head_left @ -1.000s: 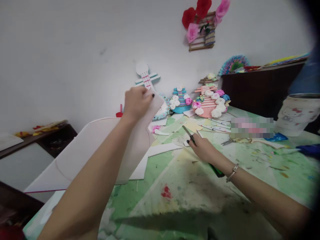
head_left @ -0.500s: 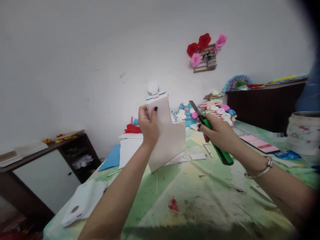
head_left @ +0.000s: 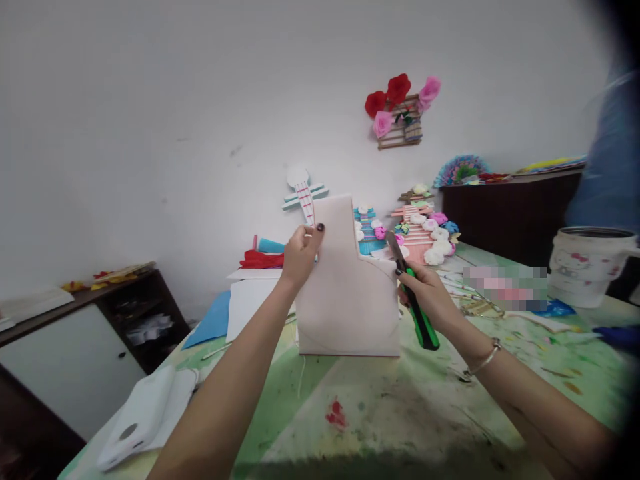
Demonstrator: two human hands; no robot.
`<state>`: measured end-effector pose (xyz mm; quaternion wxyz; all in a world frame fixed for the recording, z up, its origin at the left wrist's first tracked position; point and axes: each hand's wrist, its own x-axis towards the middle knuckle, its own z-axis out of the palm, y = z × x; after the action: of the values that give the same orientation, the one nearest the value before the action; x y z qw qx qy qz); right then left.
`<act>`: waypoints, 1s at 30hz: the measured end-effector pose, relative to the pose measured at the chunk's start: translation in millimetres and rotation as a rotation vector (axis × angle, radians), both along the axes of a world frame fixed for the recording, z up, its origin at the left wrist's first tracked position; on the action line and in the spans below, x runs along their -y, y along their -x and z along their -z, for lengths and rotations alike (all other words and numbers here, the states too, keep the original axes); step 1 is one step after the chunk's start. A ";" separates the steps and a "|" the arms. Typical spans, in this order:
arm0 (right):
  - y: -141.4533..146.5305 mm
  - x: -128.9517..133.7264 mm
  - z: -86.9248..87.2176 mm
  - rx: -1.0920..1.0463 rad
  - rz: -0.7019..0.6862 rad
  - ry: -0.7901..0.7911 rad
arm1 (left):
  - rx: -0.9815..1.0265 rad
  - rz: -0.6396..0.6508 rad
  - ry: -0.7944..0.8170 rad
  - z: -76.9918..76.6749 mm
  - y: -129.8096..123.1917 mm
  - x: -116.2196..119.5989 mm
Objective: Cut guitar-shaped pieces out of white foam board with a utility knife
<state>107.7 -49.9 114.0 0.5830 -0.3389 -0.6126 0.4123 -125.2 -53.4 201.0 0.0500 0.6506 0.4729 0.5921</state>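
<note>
The white board has turned to face front.
The left hand pinches its side; the right hand is wrapped around a green knife.

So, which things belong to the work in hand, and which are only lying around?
Belonging to the job: notched white board, held in the left hand; green-and-black utility knife, in the right hand.

Probably just lying around: blue sheet, red bundle, Hello Kitty mug.
</note>
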 end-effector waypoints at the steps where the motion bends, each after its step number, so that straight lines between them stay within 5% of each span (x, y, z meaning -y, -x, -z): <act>1: 1.3 0.1 1.6 -0.030 -0.016 0.019 | -0.099 -0.040 0.015 5.5 -0.8 0.6; 5: 3.9 5.3 1.5 -0.081 -0.051 0.058 | -0.322 -0.234 0.061 23.1 -2.7 -1.4; 10: 2.1 30.8 -19.2 -0.105 -0.110 0.062 | -0.210 -0.347 0.076 24.1 -3.4 -5.6; 15: -7.1 62.2 -35.6 -0.086 -0.215 -0.075 | 0.064 -0.194 0.150 31.2 -5.9 -3.0; 19: -15.7 80.6 -24.6 0.123 -0.099 -0.314 | 0.169 -0.063 0.260 49.3 -15.2 1.0; 25: -26.5 97.9 -9.5 0.360 -0.015 -0.420 | 0.324 0.063 0.426 75.4 -35.9 17.1; 30: -36.1 123.1 7.8 0.526 -0.016 -0.492 | 0.373 0.107 0.522 111.9 -53.4 46.3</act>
<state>143.8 -173.0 106.2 0.4662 -0.2783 -0.8251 0.1558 -71.8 -99.7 89.2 0.3317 0.5201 0.5566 0.5565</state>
